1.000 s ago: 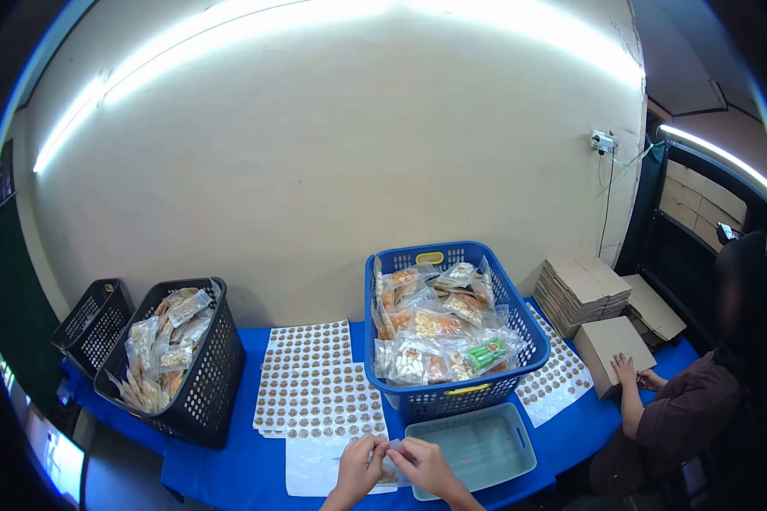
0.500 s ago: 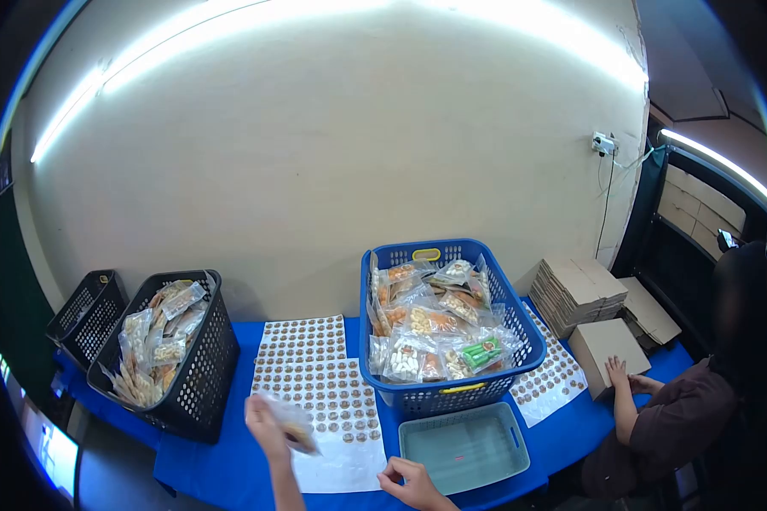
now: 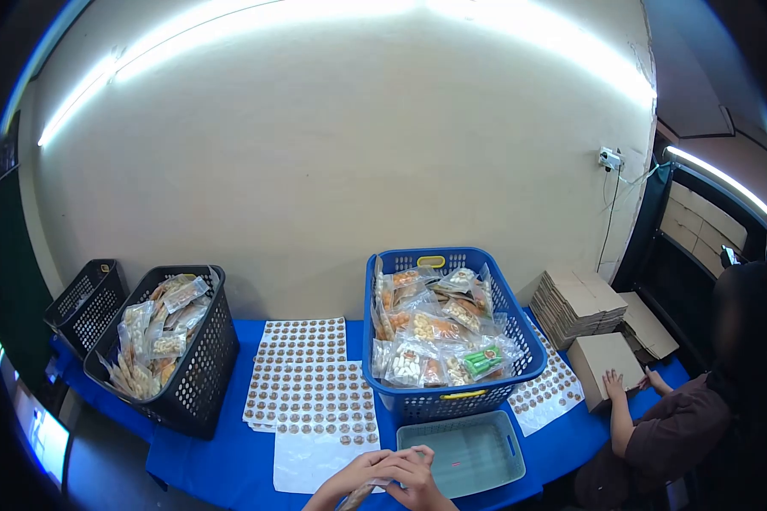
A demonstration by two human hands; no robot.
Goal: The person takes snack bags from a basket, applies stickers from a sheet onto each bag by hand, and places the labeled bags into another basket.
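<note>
My left hand point(image 3: 354, 475) and my right hand point(image 3: 414, 479) meet at the front edge of the table. Between them is a clear plastic packet point(image 3: 355, 496), mostly covered by my fingers, with something brownish inside. My left hand grips it, while the bent fingers of my right hand press on its upper end. Whether a sticker is under those fingers cannot be seen. Just beyond my hands lies a white sheet of round stickers point(image 3: 324, 400), its lower part bare. A grey-green tray point(image 3: 477, 460) stands right beside my right hand.
A blue basket point(image 3: 520, 341) full of snack packets stands behind the tray. At left are a black basket point(image 3: 204, 375) of packets and a smaller black basket point(image 3: 85, 315). More stickers point(image 3: 545, 387), stacked cardboard point(image 3: 579, 298) and a co-worker's hands on a carton point(image 3: 601, 358) are at right.
My left hand has brought the packet from over the sticker sheet down and right to my right hand. Both hands now touch it. The co-worker's hands have shifted on the carton.
</note>
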